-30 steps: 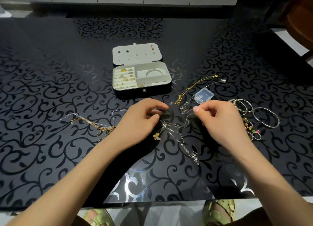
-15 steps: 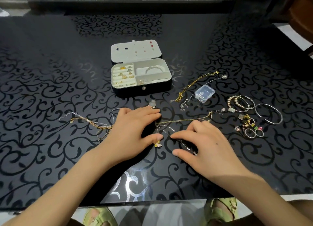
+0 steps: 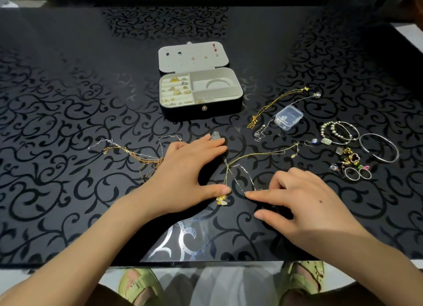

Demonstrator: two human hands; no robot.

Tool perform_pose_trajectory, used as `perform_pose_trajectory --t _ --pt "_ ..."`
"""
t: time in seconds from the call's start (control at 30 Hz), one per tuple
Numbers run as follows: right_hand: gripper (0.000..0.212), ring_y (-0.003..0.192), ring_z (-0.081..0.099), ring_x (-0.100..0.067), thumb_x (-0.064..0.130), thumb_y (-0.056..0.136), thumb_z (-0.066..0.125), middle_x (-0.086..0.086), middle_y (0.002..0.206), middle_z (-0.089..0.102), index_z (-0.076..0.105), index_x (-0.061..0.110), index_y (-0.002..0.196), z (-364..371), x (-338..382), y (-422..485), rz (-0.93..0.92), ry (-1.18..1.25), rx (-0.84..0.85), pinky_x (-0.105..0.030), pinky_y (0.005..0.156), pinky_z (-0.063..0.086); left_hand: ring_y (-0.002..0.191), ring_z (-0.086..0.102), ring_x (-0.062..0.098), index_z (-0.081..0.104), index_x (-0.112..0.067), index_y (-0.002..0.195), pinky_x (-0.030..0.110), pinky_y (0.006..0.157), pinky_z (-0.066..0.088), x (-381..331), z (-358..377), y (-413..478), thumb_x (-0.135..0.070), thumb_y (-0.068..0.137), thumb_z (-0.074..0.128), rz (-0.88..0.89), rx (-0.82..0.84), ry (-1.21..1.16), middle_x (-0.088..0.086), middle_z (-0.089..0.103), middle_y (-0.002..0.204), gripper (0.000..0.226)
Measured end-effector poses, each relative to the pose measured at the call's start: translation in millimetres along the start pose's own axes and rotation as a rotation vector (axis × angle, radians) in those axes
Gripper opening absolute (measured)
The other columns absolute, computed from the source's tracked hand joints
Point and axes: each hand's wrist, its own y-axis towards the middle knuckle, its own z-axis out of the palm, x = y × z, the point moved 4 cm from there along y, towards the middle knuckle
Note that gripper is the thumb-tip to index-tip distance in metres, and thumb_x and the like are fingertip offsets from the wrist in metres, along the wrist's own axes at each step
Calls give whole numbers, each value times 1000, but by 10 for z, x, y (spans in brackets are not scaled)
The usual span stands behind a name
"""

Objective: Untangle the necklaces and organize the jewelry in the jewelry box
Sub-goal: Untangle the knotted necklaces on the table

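A tangle of thin gold and silver necklaces [image 3: 238,168] lies on the black table between my hands. My left hand [image 3: 187,172] rests flat with straight fingers, its thumb pressing the gold chain just above a small yellow pendant [image 3: 222,200]. A pale stone pendant [image 3: 215,136] shows at its fingertips. My right hand [image 3: 304,202] lies on the table, its forefinger pressing the silver chain's end. The open jewelry box [image 3: 201,108] stands further back, with rings, a bangle and stud earrings inside.
A second tangle of chains [image 3: 135,155] lies to the left. On the right are a gold necklace [image 3: 272,104], a small clear plastic case [image 3: 288,117], bead bracelets [image 3: 338,131], a silver bangle [image 3: 380,147] and rings [image 3: 357,171]. The table's front edge is close below my hands.
One second ago both hands pinched the chains lifted above the table. They have come down and now press the spread chains flat on the surface.
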Motion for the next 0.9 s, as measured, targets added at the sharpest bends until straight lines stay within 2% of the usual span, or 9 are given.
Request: perform_pose_trajectory --t 0.07,0.13,0.2,0.3,0.43,0.57,0.73,0.8,0.9 --pt "37 62 42 -7 53 76 44 18 66 43 72 40 96 -15 14 3 -5 21 0 -14 66 30 143 9 1 38 -37 140 26 110 8 -30 -27 -16 -77 63 41 -9 -10 -25 -22 19 153 87" --pt "34 66 48 -8 54 76 46 18 68 49 72 39 92 -51 6 9 28 68 -22 -19 64 36 138 25 7 51 -38 128 33 110 19 -70 -75 -57 -74 65 46 -34 -77 -59 -16 34 147 73" --pt "27 73 52 -10 55 76 53 17 73 54 69 36 87 -105 20 25 86 100 -37 -24 67 38 112 46 10 62 -34 103 30 96 34 -138 -114 -122 -69 67 53 -39 -144 -77 -13 52 117 52" --pt "23 85 48 -5 55 79 59 17 81 53 60 35 90 -128 18 29 140 73 34 -22 75 35 87 44 7 56 -26 89 16 74 34 -288 -66 -201 -62 70 64 -29 -63 -36 -12 46 91 42" --pt "13 80 46 -1 44 87 55 14 79 52 54 33 80 -117 43 18 156 105 99 -13 71 33 80 35 8 50 -22 87 17 67 23 -331 -14 -229 -36 86 63 8 -47 30 -9 39 86 19" --pt "15 86 45 -3 43 88 53 13 81 53 51 32 77 -85 173 26 99 137 164 -15 76 33 77 40 8 47 -20 86 17 67 28 -336 -23 -204 -33 88 61 -8 -12 24 -13 38 81 20" --pt "13 84 46 -3 43 81 62 14 78 55 61 31 85 -108 197 47 99 240 72 -19 78 37 62 51 1 55 -23 78 14 63 43 -306 -106 -144 -27 78 74 -209 -21 -414 -9 57 68 19" --pt "18 80 48 -3 38 76 70 15 76 57 63 32 91 -138 195 74 135 386 -30 -15 73 38 61 53 3 60 -20 76 21 67 47 -328 -114 -118 -23 71 78 -255 -30 -611 -8 60 66 19" --pt "27 67 51 1 24 69 79 14 66 57 64 35 88 -144 200 122 206 618 -138 -8 63 37 63 55 8 65 -16 75 29 70 50 -402 -121 -51 -35 58 78 -289 -68 -778 -1 65 67 29"
